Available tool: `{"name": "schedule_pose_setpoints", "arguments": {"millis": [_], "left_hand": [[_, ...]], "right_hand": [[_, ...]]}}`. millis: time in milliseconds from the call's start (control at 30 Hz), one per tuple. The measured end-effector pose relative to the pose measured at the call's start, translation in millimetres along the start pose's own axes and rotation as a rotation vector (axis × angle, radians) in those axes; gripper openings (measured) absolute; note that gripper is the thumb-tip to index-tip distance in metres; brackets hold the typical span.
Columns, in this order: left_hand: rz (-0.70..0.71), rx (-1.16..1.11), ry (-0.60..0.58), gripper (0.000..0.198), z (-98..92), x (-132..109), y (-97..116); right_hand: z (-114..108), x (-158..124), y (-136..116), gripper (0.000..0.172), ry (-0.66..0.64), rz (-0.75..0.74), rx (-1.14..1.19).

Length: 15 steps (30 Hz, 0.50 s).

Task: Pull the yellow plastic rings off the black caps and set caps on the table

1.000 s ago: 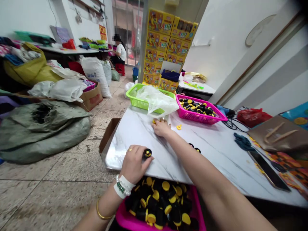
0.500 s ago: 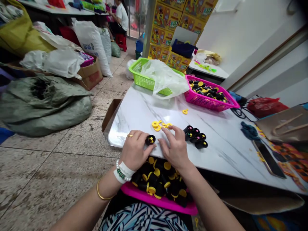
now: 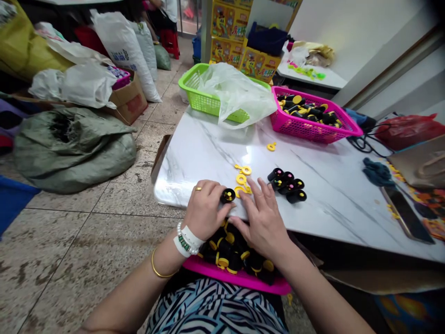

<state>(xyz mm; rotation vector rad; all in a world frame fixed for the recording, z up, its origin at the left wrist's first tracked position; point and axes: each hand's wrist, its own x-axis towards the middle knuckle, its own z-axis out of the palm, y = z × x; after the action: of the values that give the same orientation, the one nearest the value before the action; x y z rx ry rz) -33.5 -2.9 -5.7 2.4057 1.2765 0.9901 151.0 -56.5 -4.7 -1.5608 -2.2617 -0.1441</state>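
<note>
My left hand [image 3: 206, 207] is wrapped round a black cylinder [image 3: 228, 195], whose open end with yellow bits inside faces up. My right hand [image 3: 261, 214] is spread just to its right, fingertips at the small yellow ring pieces [image 3: 241, 179] on the marble-patterned table [image 3: 194, 153]. Whether a fingertip presses on a ring is unclear. Several black cylinders [image 3: 288, 183] lie grouped right of my right hand. Below both hands, a pink basket [image 3: 239, 281] at my lap holds many black cylinders with yellow caps, partly hidden by my hands and forearms.
A green basket [image 3: 203, 101] with a plastic bag and a pink basket [image 3: 309, 131] of black-and-yellow cylinders stand at the table's back. One yellow ring [image 3: 271, 146] lies apart. A phone [image 3: 408, 218] is at right, sacks [image 3: 76, 148] on the left floor.
The yellow rings have shifted and spread out near my right fingertips. My left hand still holds the black cylinder. The view has tilted down slightly.
</note>
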Motion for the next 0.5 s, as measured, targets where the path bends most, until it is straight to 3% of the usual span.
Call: {"name": "schedule_pose_setpoints", "arguments": {"millis": [133,267,367,500], "left_hand": [[0.027,-0.035,-0.018,0.027,4.0,-1,5],[0.004,-0.054,0.008,0.038,5.4,-4,6],[-0.008,-0.067,0.004,0.031,5.8,-3,6],[0.019,-0.087,0.02,0.028,4.6,-4,5]], "right_hand": [[5,-23,5,0.045,0.092,-0.088,0.073],[5,-25,12,0.022,0.212,-0.019,0.271],[-7,-13,14,0.007,0.127,0.087,0.485],[-22,2,15,0.017,-0.025,0.309,0.772]]}}
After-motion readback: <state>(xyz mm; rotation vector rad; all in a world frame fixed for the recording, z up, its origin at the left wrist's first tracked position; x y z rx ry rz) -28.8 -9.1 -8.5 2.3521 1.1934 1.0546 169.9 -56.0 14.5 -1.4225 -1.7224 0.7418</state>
